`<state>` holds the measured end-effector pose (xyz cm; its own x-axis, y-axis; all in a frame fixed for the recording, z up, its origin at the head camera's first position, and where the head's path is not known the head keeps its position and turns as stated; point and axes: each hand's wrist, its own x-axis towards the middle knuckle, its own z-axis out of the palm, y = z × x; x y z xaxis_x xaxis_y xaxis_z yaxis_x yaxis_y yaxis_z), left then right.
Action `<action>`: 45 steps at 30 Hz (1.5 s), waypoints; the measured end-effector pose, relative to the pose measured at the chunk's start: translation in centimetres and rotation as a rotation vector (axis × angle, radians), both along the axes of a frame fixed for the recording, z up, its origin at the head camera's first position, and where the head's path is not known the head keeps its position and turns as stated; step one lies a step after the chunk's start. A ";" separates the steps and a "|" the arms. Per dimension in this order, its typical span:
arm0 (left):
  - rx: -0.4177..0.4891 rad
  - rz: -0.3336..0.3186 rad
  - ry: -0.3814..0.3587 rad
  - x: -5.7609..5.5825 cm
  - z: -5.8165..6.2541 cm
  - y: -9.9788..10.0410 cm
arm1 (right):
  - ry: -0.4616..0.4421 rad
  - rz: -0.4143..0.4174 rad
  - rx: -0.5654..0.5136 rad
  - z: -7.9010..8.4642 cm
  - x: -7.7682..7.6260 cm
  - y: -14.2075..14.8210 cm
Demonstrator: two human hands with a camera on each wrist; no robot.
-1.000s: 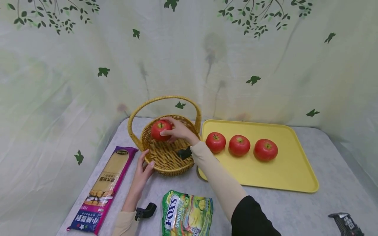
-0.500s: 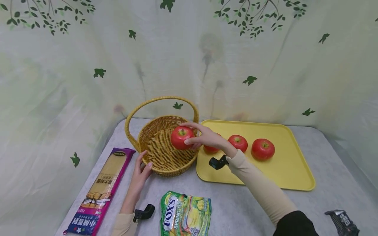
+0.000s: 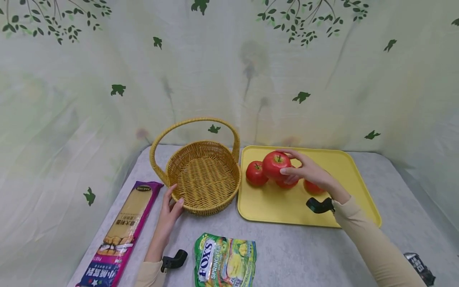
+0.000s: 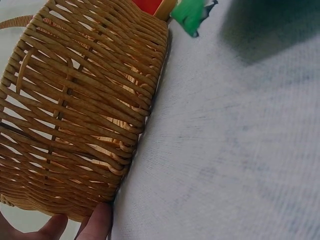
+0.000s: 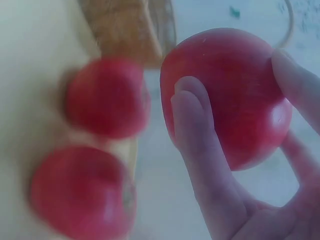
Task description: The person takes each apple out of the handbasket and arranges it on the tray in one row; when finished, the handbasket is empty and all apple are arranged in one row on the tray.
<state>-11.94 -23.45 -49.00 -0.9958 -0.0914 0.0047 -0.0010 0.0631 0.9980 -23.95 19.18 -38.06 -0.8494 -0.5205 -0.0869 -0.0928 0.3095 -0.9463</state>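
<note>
In the head view my right hand [image 3: 310, 171] grips a red apple [image 3: 275, 164] above the yellow tray [image 3: 269, 207]. The right wrist view shows the thumb and fingers round this apple [image 5: 230, 100]. Below lie an apple [image 3: 256, 173] on the left, a partly covered apple [image 3: 287, 183] in the middle and another apple [image 3: 313, 187] near the wrist. Fingers of my left hand [image 3: 168, 217] touch the front left side of a wicker basket [image 3: 211, 209], whose bottom is bare. Its woven wall [image 4: 75, 110] fills much of the left wrist view.
A long purple noodle packet [image 3: 122, 235] lies left of the basket. A green candy bag [image 3: 226, 259] sits at the front, and a small black packet [image 3: 419, 267] at the right front. A leaf-print curtain [image 3: 229, 71] hangs behind the table.
My right hand has carried the apple out of the basket, rightward to above the tray. The left hand stays at the basket. The head view has shifted slightly.
</note>
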 end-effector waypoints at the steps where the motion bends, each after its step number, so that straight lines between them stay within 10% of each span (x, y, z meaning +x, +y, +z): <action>1: 0.001 -0.002 0.002 0.0 0.0 0.0 | 0.005 -0.019 0.008 0.0 0.1 1.0; 22: 0.013 -0.005 0.002 0.4 0.2 -0.1 | 0.037 -0.368 0.124 -3.6 5.1 18.9; 45: 0.007 -0.012 -0.007 0.0 0.1 0.0 | -0.043 -0.409 0.195 -6.7 4.5 20.4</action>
